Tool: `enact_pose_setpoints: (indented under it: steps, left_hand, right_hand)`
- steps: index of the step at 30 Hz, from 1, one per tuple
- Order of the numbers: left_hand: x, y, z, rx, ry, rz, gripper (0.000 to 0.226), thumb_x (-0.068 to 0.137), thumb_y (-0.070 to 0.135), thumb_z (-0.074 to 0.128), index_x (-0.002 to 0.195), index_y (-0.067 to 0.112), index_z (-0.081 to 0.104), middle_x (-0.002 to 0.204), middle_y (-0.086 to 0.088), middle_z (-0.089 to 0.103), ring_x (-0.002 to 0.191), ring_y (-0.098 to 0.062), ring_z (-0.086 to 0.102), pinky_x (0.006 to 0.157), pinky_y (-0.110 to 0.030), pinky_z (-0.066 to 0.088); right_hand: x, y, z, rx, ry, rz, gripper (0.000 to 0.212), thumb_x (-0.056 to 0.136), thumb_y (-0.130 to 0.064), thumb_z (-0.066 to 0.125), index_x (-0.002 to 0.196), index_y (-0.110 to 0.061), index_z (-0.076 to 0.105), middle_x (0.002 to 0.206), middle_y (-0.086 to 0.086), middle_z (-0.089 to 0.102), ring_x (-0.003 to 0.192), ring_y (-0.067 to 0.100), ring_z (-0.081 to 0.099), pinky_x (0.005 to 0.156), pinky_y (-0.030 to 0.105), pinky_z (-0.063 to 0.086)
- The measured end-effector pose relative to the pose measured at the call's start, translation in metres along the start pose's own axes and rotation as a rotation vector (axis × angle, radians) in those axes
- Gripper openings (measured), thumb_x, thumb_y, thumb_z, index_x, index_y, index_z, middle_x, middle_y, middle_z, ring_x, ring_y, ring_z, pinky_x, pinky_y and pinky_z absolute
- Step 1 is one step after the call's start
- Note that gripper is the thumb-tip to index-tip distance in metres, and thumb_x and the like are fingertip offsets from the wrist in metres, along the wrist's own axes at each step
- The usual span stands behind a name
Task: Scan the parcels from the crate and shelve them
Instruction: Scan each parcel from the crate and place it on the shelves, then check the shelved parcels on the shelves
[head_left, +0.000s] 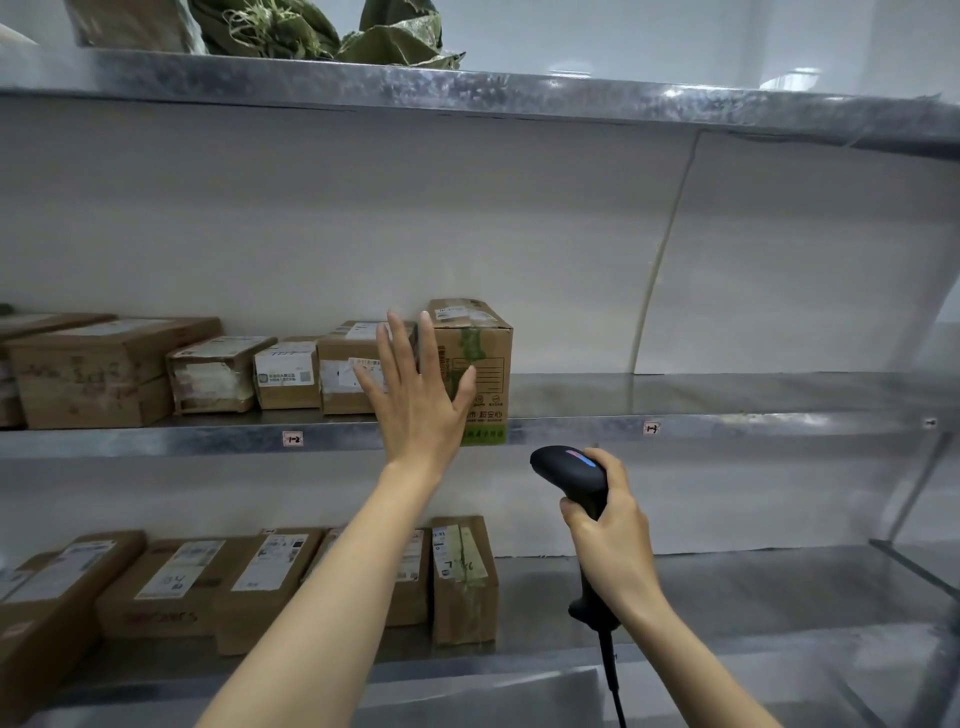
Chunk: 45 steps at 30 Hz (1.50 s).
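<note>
A tall cardboard parcel with green print (480, 358) stands upright at the right end of a row of parcels on the middle metal shelf (675, 428). My left hand (415, 400) is flat and open in front of it, fingers spread, holding nothing; whether the palm touches the box is unclear. My right hand (613, 530) grips a black barcode scanner (571, 470) by its handle below the shelf edge, its cable hanging down. The crate is not in view.
More brown parcels (218, 371) line the middle shelf to the left. Another row of labelled parcels (462, 577) lies on the lower shelf (727, 587). Green sacks (322, 31) sit on the top shelf. Both shelves are bare to the right.
</note>
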<state>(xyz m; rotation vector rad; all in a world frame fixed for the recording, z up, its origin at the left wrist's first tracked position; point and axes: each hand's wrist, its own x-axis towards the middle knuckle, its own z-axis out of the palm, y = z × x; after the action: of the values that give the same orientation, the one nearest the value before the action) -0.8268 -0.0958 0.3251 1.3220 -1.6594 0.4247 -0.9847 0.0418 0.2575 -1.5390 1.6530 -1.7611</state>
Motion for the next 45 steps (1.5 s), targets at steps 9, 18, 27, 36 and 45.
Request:
enact_pose_setpoints:
  steps: [9,18,27,36,45]
  left_hand:
    - [-0.028,-0.031,-0.036,0.076,-0.049,-0.003,0.077,0.092,0.065,0.017,0.151,0.024,-0.011,0.16,-0.008,-0.015,0.147,-0.024,-0.007,0.112,-0.054,-0.009]
    - [-0.083,-0.093,-0.087,0.138,-0.209,-0.077,0.08,0.088,0.069,0.013,0.149,0.026,-0.018,0.157,-0.004,-0.024,0.146,-0.018,-0.015,0.114,-0.052,-0.01]
    - [-0.132,-0.187,-0.138,0.178,-0.29,-0.146,0.08,0.089,0.069,0.012,0.149,0.025,-0.017,0.158,-0.005,-0.021,0.147,-0.019,-0.013,0.114,-0.053,-0.007]
    - [-0.17,-0.304,-0.195,0.158,-0.393,-0.1,0.079,0.091,0.069,0.015,0.151,0.025,-0.013,0.159,-0.006,-0.017,0.147,-0.02,-0.01,0.115,-0.053,-0.006]
    - [-0.219,-0.372,-0.212,0.12,-0.516,-0.122,0.081,0.09,0.069,0.015,0.153,0.022,-0.004,0.16,-0.008,-0.01,0.147,-0.021,-0.008,0.115,-0.053,-0.004]
  right_hand:
    - [-0.019,-0.01,0.001,0.009,-0.048,-0.028,0.048,0.087,-0.004,0.058,0.121,-0.036,0.045,0.102,-0.002,0.061,0.081,0.014,0.059,0.062,0.015,0.042]
    - [-0.052,-0.025,0.024,0.002,-0.133,-0.032,0.049,0.088,-0.002,0.055,0.124,-0.032,0.043,0.102,-0.004,0.057,0.079,0.001,0.056,0.055,0.006,0.039]
    - [-0.095,-0.057,0.071,-0.034,-0.103,-0.025,0.051,0.087,-0.001,0.053,0.125,-0.033,0.041,0.104,0.001,0.057,0.07,0.004,0.057,0.049,0.007,0.04]
    - [-0.163,-0.096,0.146,-0.051,0.031,-0.019,0.044,0.089,-0.004,0.054,0.124,-0.028,0.042,0.101,-0.002,0.056,0.083,0.018,0.056,0.069,0.027,0.043]
    - [-0.223,-0.097,0.191,-0.128,0.108,0.077,0.05,0.085,0.0,0.052,0.127,-0.026,0.045,0.109,0.006,0.059,0.089,0.02,0.054,0.068,0.012,0.038]
